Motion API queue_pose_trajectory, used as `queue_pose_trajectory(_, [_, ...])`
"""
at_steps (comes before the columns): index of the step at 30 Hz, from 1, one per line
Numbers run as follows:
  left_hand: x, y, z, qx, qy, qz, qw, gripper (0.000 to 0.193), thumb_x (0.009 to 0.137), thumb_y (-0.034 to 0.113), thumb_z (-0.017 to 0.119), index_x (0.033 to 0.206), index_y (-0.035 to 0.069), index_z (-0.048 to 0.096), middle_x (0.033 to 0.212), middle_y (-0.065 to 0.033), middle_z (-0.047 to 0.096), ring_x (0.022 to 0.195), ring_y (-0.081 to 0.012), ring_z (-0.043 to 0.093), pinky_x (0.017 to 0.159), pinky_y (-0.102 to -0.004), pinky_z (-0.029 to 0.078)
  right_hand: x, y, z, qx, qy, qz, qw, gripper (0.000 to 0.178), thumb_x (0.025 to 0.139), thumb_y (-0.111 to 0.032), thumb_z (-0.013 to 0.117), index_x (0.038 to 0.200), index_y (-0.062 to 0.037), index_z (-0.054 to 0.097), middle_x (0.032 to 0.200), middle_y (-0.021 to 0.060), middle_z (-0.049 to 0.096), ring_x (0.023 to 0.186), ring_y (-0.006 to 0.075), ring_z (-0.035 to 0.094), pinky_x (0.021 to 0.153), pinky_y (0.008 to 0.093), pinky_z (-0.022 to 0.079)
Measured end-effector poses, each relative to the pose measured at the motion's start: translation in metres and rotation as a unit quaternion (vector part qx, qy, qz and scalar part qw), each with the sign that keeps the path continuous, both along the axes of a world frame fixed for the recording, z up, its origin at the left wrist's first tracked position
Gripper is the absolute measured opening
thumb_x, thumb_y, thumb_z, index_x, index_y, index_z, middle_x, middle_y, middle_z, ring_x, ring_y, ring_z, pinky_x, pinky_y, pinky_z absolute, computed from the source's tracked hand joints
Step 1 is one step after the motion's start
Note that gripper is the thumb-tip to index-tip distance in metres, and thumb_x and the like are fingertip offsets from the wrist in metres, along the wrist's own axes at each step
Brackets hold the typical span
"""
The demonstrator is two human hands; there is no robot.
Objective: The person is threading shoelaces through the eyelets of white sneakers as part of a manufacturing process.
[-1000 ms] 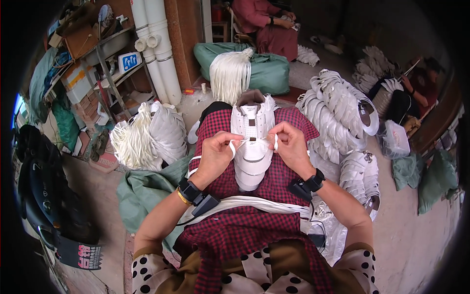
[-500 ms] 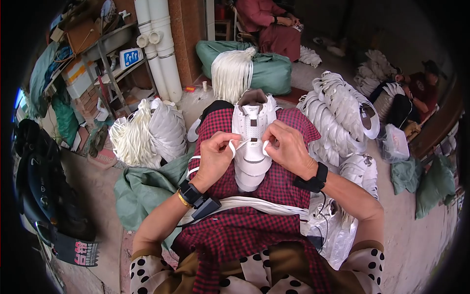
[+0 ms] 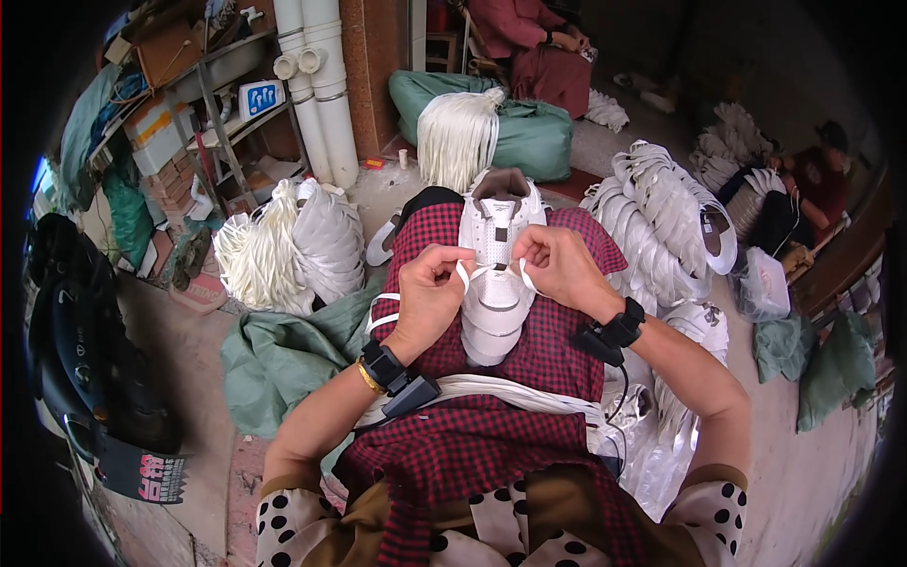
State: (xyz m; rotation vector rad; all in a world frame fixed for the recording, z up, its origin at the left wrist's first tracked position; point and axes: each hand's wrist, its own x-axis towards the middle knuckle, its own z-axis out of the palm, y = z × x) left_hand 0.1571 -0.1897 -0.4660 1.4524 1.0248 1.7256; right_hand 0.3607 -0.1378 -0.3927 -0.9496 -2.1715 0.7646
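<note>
A white shoe upper point(image 3: 491, 326) with a brown collar lining lies lengthwise on my lap, its collar away from me. Under it is a red-and-black checked apron point(image 3: 433, 227). My left hand point(image 3: 430, 295), at the left side of the upper, pinches one end of a white shoelace point(image 3: 463, 275). Opposite it, my right hand point(image 3: 565, 272) pinches the lace's other end. Between them the lace crosses the upper at the lower eyelets, and a loose length loops out left of my left hand. A bunch of white laces point(image 3: 491, 387) lies across my waist.
Stacked white uppers point(image 3: 652, 222) stand to the right, with a clear plastic bag point(image 3: 761, 283) beyond. At left are bundled laces point(image 3: 257, 255) and a green cloth sack point(image 3: 274, 354). More laces point(image 3: 458, 137) hang over a green bale point(image 3: 537, 137). Two people sit farther back.
The whole scene has shifted slightly right in view. Both hands still grip the lace; its section between them now shows across the upper, and my right hand has lifted slightly.
</note>
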Motion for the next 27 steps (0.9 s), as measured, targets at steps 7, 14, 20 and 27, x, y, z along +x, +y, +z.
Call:
queue_pose_trajectory(7, [0.005,0.004,0.008,0.035,0.079,0.076,0.993,0.014,0.082,-0.006,0.065,0.093,0.001,0.069,0.083,-0.0039,0.059,0.067,-0.0081,0.060,0.059,-0.0233,0.047,0.002,-0.001,-0.002,0.018,0.012,-0.004,1.000,0.009,0.079,0.002,0.067,0.088,0.0019,0.067,0.070,0.0048,0.065,0.063,0.0094,0.060,0.059,0.0269,0.050])
queue_pose_trajectory(14, [0.006,0.006,0.031,0.046,0.200,0.096,0.974,0.013,0.076,-0.004,0.065,0.087,0.001,0.066,0.078,-0.0068,0.056,0.061,-0.0117,0.056,0.057,-0.0268,0.047,0.001,0.002,0.009,-0.019,-0.019,0.024,0.999,0.023,0.079,0.004,0.068,0.102,0.0006,0.065,0.068,0.0044,0.063,0.060,0.0107,0.058,0.056,0.0292,0.047])
queue_pose_trajectory(20, [-0.014,0.014,0.072,0.178,0.496,-0.021,0.850,0.035,0.069,-0.002,0.059,0.105,-0.002,0.060,0.105,-0.0169,0.052,0.098,-0.0387,0.057,0.084,-0.0450,0.049,-0.009,0.006,0.048,0.347,-0.226,0.145,0.899,0.026,0.065,0.005,0.065,0.090,-0.0013,0.069,0.074,0.0097,0.060,0.087,0.0325,0.057,0.076,0.0414,0.049])
queue_pose_trajectory(27, [-0.029,0.057,0.105,0.063,0.620,-0.228,0.748,0.025,0.066,0.010,0.071,0.090,0.004,0.065,0.096,-0.0130,0.059,0.097,-0.0319,0.060,0.086,-0.0425,0.048,-0.005,0.028,0.063,0.198,-0.359,0.230,0.883,0.023,0.062,-0.007,0.079,0.084,-0.0054,0.072,0.084,0.0125,0.066,0.096,0.0333,0.057,0.081,0.0422,0.049])
